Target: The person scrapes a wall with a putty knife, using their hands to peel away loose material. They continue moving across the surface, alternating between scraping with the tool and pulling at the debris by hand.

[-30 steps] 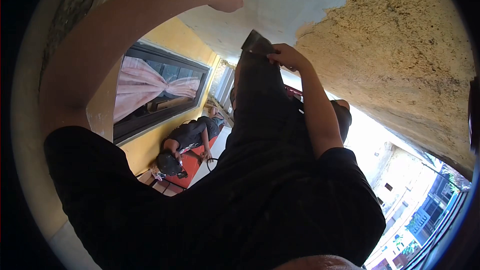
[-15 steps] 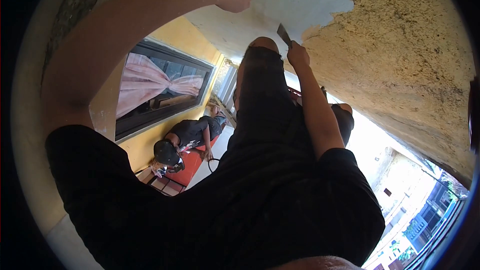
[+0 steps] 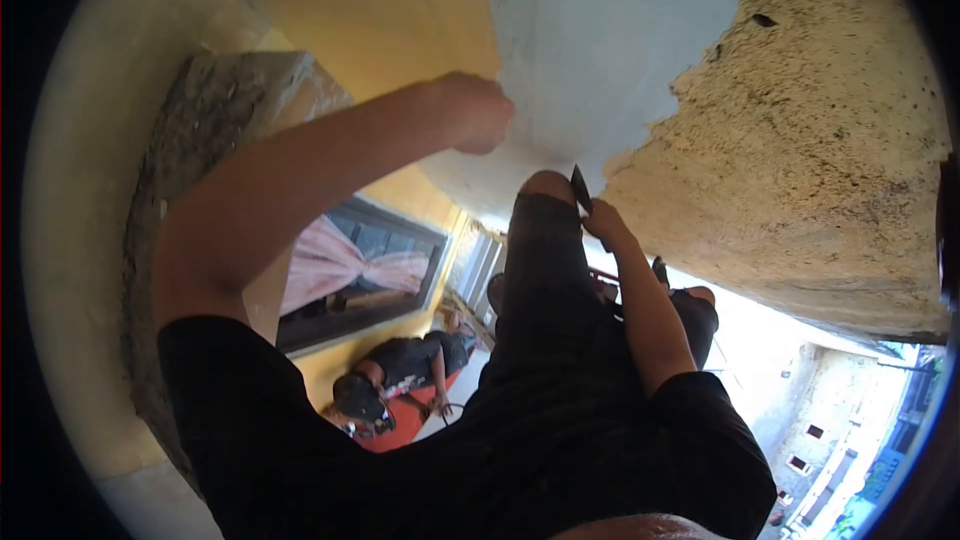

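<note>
My left hand [image 3: 478, 115] is closed near the pale, smooth patch of the wall [image 3: 570, 50]; whatever it holds, if anything, is hidden. Lower and to the right, my right hand [image 3: 606, 223] grips the handle of a putty knife [image 3: 581, 188]. The knife's flat blade points up, close beside my raised knee [image 3: 548, 186]. Right of the smooth patch, the wall surface is rough and tan [image 3: 800, 150], with a ragged border between the two.
Below on the left, a person in dark clothes and a cap [image 3: 385, 380] is by a red surface [image 3: 408, 422]. A dark-framed window [image 3: 375, 275] with pink curtains is behind. A rough, broken ledge [image 3: 215, 100] stands at the upper left.
The view has tilted, showing more wall above. My left hand appears lower in the frame, still closed. The putty knife in my right hand has turned and now sits nearer my knee.
</note>
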`<state>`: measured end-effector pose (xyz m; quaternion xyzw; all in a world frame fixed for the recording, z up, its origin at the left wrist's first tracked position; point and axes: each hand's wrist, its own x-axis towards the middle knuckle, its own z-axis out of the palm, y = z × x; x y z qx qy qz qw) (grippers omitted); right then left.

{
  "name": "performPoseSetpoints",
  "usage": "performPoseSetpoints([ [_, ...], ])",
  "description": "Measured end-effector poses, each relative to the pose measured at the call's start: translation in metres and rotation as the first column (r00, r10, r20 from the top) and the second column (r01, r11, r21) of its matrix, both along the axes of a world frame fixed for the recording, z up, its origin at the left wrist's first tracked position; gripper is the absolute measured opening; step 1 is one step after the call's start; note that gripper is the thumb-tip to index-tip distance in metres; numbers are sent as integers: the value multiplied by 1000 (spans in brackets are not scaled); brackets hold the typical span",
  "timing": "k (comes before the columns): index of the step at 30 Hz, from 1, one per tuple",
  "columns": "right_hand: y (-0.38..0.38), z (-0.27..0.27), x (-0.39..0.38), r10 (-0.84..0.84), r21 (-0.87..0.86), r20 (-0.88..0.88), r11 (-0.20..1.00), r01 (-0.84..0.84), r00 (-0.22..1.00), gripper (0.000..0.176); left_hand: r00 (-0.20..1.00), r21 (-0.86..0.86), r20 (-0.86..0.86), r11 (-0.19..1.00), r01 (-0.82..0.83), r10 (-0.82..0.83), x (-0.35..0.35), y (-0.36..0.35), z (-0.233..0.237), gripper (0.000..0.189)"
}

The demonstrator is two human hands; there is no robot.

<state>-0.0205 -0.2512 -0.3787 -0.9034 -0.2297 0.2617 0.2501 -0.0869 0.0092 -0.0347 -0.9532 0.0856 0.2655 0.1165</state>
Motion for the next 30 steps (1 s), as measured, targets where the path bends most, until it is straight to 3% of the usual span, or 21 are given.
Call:
performPoseSetpoints([
  [2,-8,3,3,38,62,-24,997,-36,999,35,1000,-30,-4,999,9,-9,0,7,-11,35],
  [3,-6,41,1,-37,1,-273,999,39,961,38,1000,-35,-17,999,4,-4,0,7,-12,36],
  [5,-15,44,7,2,75,-334,997,25,943,42,999,-19,-46,1000,18,-19,1,7,-14,37],
  [7,-27,52,19,103,17,-243,995,-102,965,34,999,17,-51,1000,8,-7,-1,0,-4,39],
  [10,-46,116,27,124,41,-264,992,-117,957,35,998,7,-63,1000,19,-19,-4,-4,-2,41],
  [12,-59,184,18,123,309,-57,946,-100,991,34,994,-5,-102,999,32,-32,-4,-2,-1,43],
  [13,-66,217,10,104,305,-45,949,-86,994,34,995,-8,-90,999,51,-51,-4,-3,1,43],
  [15,-73,263,-6,-122,584,219,811,-30,968,25,992,16,-122,999,28,-26,-4,-5,3,45],
  [16,-71,265,-7,-141,575,225,818,-15,964,25,992,6,-117,999,50,-49,-4,-3,3,45],
  [18,-69,258,-9,-339,908,203,417,-47,918,17,992,7,-127,1000,15,-14,-3,-2,1,47],
  [19,-70,258,-12,-362,906,199,422,-30,911,17,990,2,-133,999,41,-40,-4,-5,2,47],
  [21,-68,258,-15,-451,852,353,517,-83,820,9,992,24,-128,1000,8,-5,-4,-8,9,48],
  [23,-63,261,-18,-457,879,347,462,-114,819,12,993,38,-115,999,20,-16,-5,-6,10,49],
  [25,-51,259,-18,-727,898,416,232,-374,547,16,993,35,-114,999,14,-10,-7,-5,12,49],
  [26,-45,252,-12,-723,892,420,218,-395,548,22,994,29,-106,999,21,-18,-6,-6,14,49],
  [27,-39,245,-6,-721,896,418,225,-384,553,22,994,19,-105,999,29,-27,-7,-9,13,50],
  [29,-31,229,-4,-684,920,64,322,221,727,24,993,9,-116,1000,26,-25,-11,-14,10,49],
  [30,-28,224,-5,-722,935,47,276,225,691,25,996,18,-90,1000,20,-18,-9,-12,14,49],
])
